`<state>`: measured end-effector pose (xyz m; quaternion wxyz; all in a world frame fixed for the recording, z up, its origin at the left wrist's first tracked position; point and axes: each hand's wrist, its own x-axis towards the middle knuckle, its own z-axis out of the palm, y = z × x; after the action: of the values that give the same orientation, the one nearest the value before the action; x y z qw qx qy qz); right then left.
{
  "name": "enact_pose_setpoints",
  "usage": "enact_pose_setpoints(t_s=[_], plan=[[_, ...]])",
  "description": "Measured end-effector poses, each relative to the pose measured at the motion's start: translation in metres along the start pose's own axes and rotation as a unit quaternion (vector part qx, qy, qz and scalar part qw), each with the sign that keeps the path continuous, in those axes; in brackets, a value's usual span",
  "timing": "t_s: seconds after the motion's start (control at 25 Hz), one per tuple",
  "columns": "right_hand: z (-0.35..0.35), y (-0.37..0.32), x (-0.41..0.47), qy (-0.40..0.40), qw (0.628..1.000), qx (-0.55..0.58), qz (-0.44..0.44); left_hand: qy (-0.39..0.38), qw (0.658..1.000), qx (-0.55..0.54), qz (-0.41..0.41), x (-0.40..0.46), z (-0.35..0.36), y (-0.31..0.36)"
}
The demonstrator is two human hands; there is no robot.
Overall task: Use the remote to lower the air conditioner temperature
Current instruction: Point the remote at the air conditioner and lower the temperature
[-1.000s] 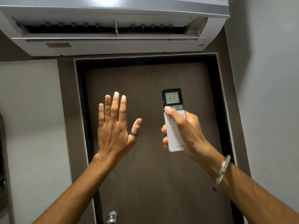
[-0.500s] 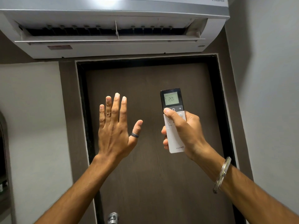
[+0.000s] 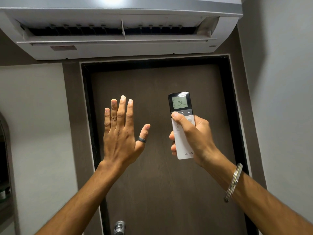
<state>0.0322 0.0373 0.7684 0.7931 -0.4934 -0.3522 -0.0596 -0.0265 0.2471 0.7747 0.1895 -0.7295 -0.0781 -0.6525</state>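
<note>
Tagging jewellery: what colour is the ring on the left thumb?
Dark grey, nearly black ring on the left hand, head view.

One head-worn view, tilted upward and facing a dark brown door [image 3: 157,116] straight on from close by. The air conditioner [image 3: 118,50] spans the top edge, seen from beneath. Both forearms rise from the bottom corners; the left hand [image 3: 122,138] and right hand [image 3: 194,138] sit at mid-frame. Wide-angle bending curves the side walls.
</note>
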Motion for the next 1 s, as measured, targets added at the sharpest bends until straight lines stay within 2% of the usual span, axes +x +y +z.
enact_pose_setpoints(t_s=[0.2,0.6,1.0], plan=[[0.0,0.0,0.0,-0.017,1.0,0.009,0.004,0.003,1.0,0.007,0.0,-0.001,-0.001,-0.003],[0.001,0.001,0.003,0.009,1.0,-0.008,-0.006,0.0,1.0,0.006,-0.003,0.002,0.0,-0.002],[-0.004,-0.003,0.005,0.002,1.0,0.007,-0.011,0.017,1.0,-0.015,0.003,0.012,-0.004,0.014]])
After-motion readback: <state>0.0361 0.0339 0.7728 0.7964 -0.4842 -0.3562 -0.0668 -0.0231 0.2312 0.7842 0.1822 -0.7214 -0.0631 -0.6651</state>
